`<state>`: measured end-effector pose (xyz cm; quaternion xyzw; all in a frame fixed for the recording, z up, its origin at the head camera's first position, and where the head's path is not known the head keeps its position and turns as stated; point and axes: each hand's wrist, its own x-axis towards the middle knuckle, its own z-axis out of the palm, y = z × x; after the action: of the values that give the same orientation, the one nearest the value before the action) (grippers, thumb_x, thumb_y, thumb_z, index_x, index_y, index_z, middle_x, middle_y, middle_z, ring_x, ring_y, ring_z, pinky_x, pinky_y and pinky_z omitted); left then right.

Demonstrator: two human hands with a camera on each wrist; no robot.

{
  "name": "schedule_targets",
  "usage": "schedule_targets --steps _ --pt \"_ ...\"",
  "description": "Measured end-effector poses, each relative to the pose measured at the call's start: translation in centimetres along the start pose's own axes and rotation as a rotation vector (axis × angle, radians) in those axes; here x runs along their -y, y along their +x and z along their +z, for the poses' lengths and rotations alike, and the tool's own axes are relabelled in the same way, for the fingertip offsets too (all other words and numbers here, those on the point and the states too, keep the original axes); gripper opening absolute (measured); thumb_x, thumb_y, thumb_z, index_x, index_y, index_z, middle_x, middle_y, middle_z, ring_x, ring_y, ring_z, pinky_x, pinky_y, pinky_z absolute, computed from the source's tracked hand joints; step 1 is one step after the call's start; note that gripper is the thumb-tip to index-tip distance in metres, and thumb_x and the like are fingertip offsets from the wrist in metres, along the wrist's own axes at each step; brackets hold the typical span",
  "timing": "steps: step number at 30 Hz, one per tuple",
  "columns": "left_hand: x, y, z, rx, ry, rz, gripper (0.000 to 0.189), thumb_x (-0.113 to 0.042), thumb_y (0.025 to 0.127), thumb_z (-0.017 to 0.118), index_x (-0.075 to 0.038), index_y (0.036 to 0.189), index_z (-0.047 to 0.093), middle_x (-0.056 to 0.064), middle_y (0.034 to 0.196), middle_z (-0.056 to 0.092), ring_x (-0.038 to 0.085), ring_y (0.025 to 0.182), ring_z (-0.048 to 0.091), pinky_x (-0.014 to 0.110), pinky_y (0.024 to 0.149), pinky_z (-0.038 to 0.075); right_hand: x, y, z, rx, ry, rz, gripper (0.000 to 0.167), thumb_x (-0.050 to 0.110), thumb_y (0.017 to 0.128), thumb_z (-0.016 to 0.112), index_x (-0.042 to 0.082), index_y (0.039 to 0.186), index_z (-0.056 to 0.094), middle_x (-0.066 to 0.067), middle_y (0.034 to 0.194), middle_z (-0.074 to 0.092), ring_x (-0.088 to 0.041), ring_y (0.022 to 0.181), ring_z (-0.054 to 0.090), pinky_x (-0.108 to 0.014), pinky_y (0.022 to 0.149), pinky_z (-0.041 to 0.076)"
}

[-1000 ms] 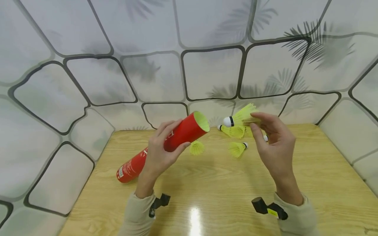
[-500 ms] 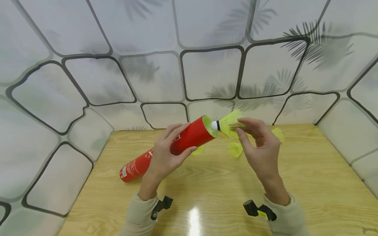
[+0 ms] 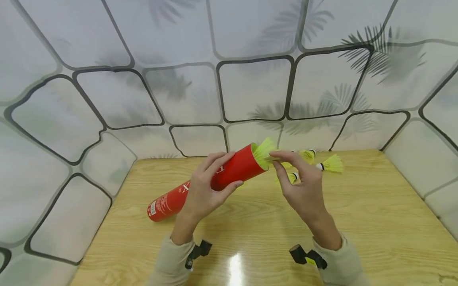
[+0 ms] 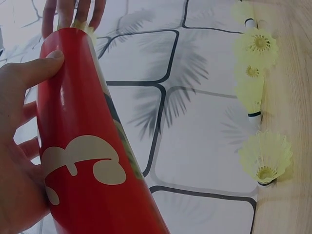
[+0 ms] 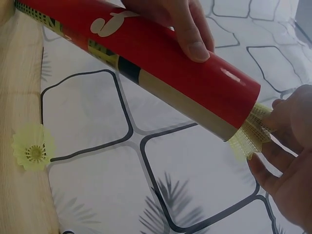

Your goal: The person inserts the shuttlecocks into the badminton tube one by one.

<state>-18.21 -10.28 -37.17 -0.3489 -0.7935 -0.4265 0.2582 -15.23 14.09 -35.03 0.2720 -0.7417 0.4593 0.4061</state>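
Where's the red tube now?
In the head view, the red tube slants mostly left of centre in the left hand, its mouth around a shuttlecock pinched by the right hand.

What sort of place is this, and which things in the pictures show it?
Probably an indoor tabletop booth: a wood-grain table, a printed backdrop along its left, far and right sides, and a bright glare on the wood. The yellow shuttlecocks suggest badminton, but no court is in view.

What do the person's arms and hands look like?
The left hand and right hand are bare, without gloves. Both arms have long beige sleeves. A blocky black camera sits at each wrist; the right one has a yellow label.
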Motion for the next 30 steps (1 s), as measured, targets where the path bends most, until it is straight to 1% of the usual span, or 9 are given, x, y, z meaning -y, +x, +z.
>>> schedule_targets --steps 3,6,13,19,25,28,30 --pt "-0.10 0.01 0.05 -0.003 0.000 0.007 0.066 -0.022 0.083 0.087 -0.017 0.143 0.061 0.005 0.133 0.060 0.022 0.116 0.060 0.040 0.087 0.060 0.01 -0.14 0.18 0.044 -0.014 -0.008 0.034 -0.016 0.085 0.071 0.002 0.114 0.074 -0.005 0.108 0.076 -0.021 0.101 0.072 -0.021 0.095 0.052" --pt "-0.16 -0.02 0.06 -0.006 0.001 0.012 0.066 -0.021 0.083 0.088 -0.016 0.143 0.061 0.005 0.133 0.061 0.022 0.116 0.060 0.040 0.087 0.060 0.09 -0.25 0.29 0.096 0.010 0.000 0.033 -0.016 0.086 0.071 0.001 0.114 0.073 -0.007 0.108 0.076 -0.023 0.104 0.072 -0.023 0.097 0.052" --pt "-0.17 0.00 0.14 0.000 0.013 0.019 0.066 -0.022 0.083 0.087 -0.016 0.143 0.060 0.006 0.134 0.060 0.022 0.116 0.060 0.040 0.087 0.060 -0.04 -0.41 0.48 0.174 0.053 0.001 0.032 -0.012 0.090 0.069 0.001 0.119 0.072 -0.008 0.112 0.075 -0.022 0.103 0.072 -0.021 0.093 0.053" --pt "-0.11 -0.09 -0.02 -0.004 0.012 0.021 0.067 -0.021 0.083 0.088 -0.015 0.143 0.060 0.006 0.134 0.061 0.022 0.115 0.061 0.040 0.086 0.060 -0.04 -0.55 0.71 0.254 0.105 0.042 0.037 -0.010 0.096 0.063 0.003 0.130 0.065 -0.008 0.121 0.072 -0.023 0.110 0.070 -0.024 0.095 0.054" --pt "-0.08 -0.03 -0.02 -0.006 0.024 0.022 0.067 -0.021 0.082 0.088 -0.015 0.143 0.060 0.006 0.133 0.061 0.022 0.115 0.060 0.039 0.085 0.060 0.13 -0.59 0.79 0.328 0.116 0.092 0.038 -0.006 0.102 0.055 0.003 0.138 0.055 -0.010 0.126 0.071 -0.023 0.114 0.069 -0.028 0.097 0.054" --pt "-0.04 0.03 -0.01 -0.005 0.029 0.021 0.067 -0.021 0.083 0.088 -0.016 0.144 0.060 0.007 0.133 0.061 0.022 0.115 0.060 0.039 0.086 0.060 0.05 -0.68 0.75 0.340 0.113 0.107 0.040 -0.005 0.103 0.053 0.004 0.141 0.051 -0.011 0.128 0.070 -0.023 0.116 0.068 -0.027 0.097 0.053" --pt "0.01 0.05 -0.04 -0.002 0.025 0.016 0.067 -0.021 0.083 0.087 -0.016 0.144 0.060 0.007 0.134 0.060 0.022 0.116 0.060 0.039 0.085 0.060 -0.08 -0.66 0.56 0.314 0.130 0.111 0.041 -0.006 0.102 0.053 0.003 0.142 0.051 -0.010 0.127 0.070 -0.025 0.116 0.068 -0.026 0.096 0.053"
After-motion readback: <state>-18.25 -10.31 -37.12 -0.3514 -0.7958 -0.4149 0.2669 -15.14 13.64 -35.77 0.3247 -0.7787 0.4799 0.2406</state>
